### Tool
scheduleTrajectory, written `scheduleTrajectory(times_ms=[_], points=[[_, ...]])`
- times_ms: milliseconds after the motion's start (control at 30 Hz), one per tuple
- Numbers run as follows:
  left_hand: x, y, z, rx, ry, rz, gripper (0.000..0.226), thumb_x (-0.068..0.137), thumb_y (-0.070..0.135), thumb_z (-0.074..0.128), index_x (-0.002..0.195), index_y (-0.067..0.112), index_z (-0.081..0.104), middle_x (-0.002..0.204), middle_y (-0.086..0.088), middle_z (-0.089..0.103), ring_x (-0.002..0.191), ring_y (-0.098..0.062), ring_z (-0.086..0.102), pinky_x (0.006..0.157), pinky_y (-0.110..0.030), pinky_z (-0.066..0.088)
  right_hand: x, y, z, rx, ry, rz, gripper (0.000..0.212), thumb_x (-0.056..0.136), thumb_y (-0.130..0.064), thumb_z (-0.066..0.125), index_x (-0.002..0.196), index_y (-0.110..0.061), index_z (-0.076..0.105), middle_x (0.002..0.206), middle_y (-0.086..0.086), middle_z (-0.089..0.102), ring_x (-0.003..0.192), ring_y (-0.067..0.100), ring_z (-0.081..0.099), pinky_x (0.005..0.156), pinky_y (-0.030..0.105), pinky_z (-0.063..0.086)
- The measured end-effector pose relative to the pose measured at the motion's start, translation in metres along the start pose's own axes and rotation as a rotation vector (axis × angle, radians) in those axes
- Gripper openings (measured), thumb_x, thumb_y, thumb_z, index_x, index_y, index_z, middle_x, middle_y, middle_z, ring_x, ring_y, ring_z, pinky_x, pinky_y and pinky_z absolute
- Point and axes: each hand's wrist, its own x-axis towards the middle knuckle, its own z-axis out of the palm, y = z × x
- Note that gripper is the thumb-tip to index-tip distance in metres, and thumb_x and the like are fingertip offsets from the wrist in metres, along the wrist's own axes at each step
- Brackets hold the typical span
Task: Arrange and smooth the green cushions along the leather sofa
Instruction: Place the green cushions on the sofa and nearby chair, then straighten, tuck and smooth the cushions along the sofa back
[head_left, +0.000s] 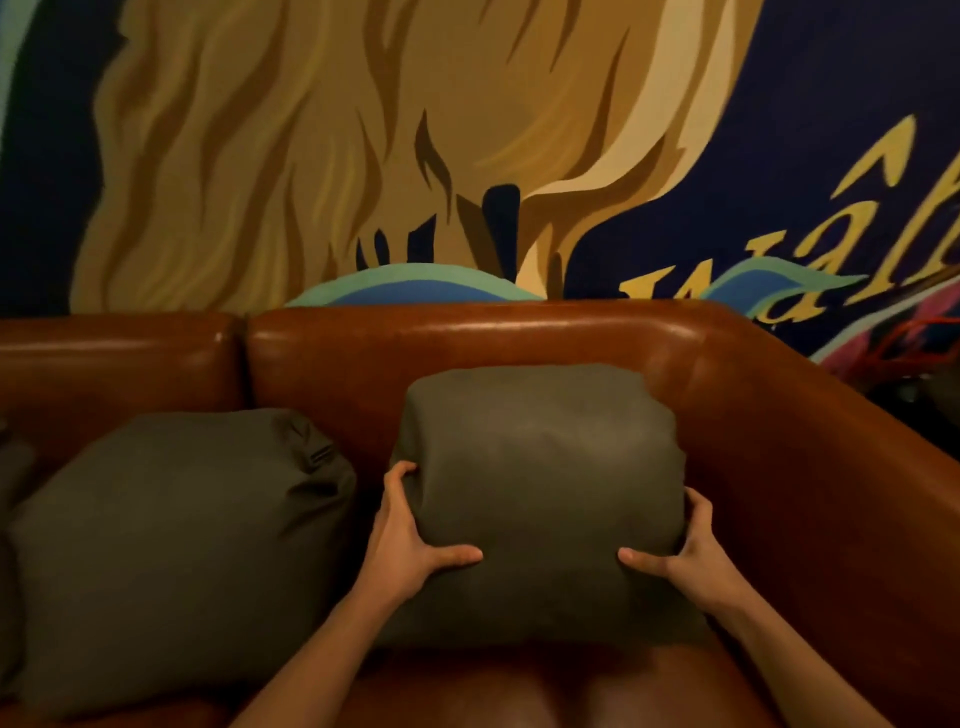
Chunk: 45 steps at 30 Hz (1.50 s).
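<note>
**Seating the corner cushion**

Here, both hands hold the plump, dark olive-green fabric cushion (540, 493) that stands against the backrest in the right corner of the glossy brown leather sofa (467, 343). The left hand (410, 540) grips its left edge, thumb lying across the front and fingers curled round the side. The right hand (685, 551) mirrors that on the right edge. A second olive-green cushion (176, 551) leans just beside it to the left, creased near its upper right corner. Behind the sofa runs a painted wall mural (363, 130) in gold and navy.

The step looks like squaring this cushion up. To do it well, press evenly from both sides so the filling spreads, set its base flat on the seat and its back against the leather, then sweep flat palms across the front. Uneven squeezing would likely leave it lopsided beside its neighbour.
</note>
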Motion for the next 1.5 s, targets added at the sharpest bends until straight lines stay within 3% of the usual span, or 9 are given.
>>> scheduleTrajectory(times_ms=[267,400,500,600,733,900,1033,1267,1500], points=[[0.043,-0.045,0.020,0.103,0.067,-0.093,0.119,0.045,0.039,0.093,0.135,0.028,0.016,0.146,-0.006,0.030,0.131,-0.027,0.036,0.107,-0.043,0.034,0.081,0.039,0.031,-0.109,-0.118,0.041,0.121,0.066,-0.005,0.084,0.148,-0.017,-0.003,0.146,0.011,0.033,0.131,0.029,0.039,0.107,0.042,0.036],[0.057,-0.048,0.031,0.165,0.089,-0.130,0.121,0.048,0.037,0.092,0.139,0.028,0.012,0.147,-0.013,0.022,0.133,-0.034,0.031,0.110,-0.047,0.030,0.101,0.051,0.033,-0.166,-0.111,0.039,0.119,0.068,-0.005,0.083,0.149,-0.012,-0.005,0.148,0.012,0.031,0.123,0.017,0.038,0.101,0.032,0.036],[0.061,-0.033,0.026,0.209,0.020,-0.229,0.127,0.049,0.039,0.092,0.141,0.033,0.003,0.147,-0.016,0.015,0.133,-0.039,0.028,0.109,-0.050,0.028,0.106,0.030,0.032,-0.203,-0.113,0.062,0.138,0.053,-0.020,0.092,0.149,-0.010,-0.006,0.153,0.009,0.017,0.139,0.024,0.027,0.114,0.040,0.029],[0.055,-0.022,0.022,0.228,0.047,-0.260,0.128,0.052,0.043,0.090,0.142,0.038,-0.002,0.145,-0.018,0.022,0.130,-0.040,0.034,0.107,-0.049,0.030,0.104,0.006,0.034,-0.164,-0.064,0.036,0.152,0.027,-0.045,0.090,0.149,-0.014,0.005,0.152,0.009,0.027,0.138,0.028,0.033,0.112,0.048,0.034],[0.050,-0.022,0.031,0.225,0.082,-0.290,0.126,0.056,0.040,0.088,0.144,0.039,-0.002,0.144,-0.018,0.021,0.129,-0.041,0.034,0.108,-0.051,0.031,0.112,0.005,0.033,-0.268,-0.060,-0.005,0.132,0.050,-0.038,0.092,0.151,-0.013,0.009,0.152,0.011,0.030,0.138,0.030,0.033,0.113,0.048,0.032],[0.058,-0.013,0.034,0.338,0.044,-0.299,0.135,0.054,0.049,0.086,0.144,0.043,-0.015,0.155,-0.009,-0.020,0.143,-0.040,-0.004,0.113,-0.060,0.014,0.112,0.007,0.033,-0.493,-0.051,0.003,0.141,0.057,-0.060,0.080,0.148,-0.027,-0.022,0.160,0.004,-0.013,0.147,0.030,-0.002,0.117,0.049,0.011],[0.065,0.012,0.038,0.652,-0.006,-0.130,0.137,0.047,0.077,0.070,0.139,0.046,-0.027,0.150,0.007,-0.038,0.141,-0.029,-0.026,0.106,-0.070,0.009,0.107,-0.006,0.031,-0.776,-0.074,-0.228,0.131,0.052,-0.081,0.062,0.147,-0.039,-0.019,0.157,-0.004,-0.026,0.146,0.025,-0.016,0.117,0.051,0.003],[0.066,0.026,0.059,0.767,-0.060,-0.150,0.119,0.066,0.074,0.062,0.143,0.041,-0.022,0.148,0.005,-0.041,0.143,-0.033,-0.021,0.110,-0.065,0.013,0.103,-0.008,0.029,-0.745,-0.152,-0.173,0.119,0.067,-0.067,0.069,0.148,-0.041,-0.013,0.156,-0.007,-0.029,0.146,0.024,-0.018,0.118,0.046,0.009],[0.061,0.047,0.074,0.821,-0.087,-0.162,0.104,0.076,0.071,0.054,0.149,0.032,-0.010,0.154,-0.004,-0.029,0.143,-0.035,-0.018,0.112,-0.063,0.012,0.083,-0.013,0.013,-0.709,-0.228,-0.123,0.104,0.076,-0.046,0.075,0.152,-0.033,0.005,0.161,-0.002,-0.011,0.146,0.024,0.017,0.113,0.033,0.028]])
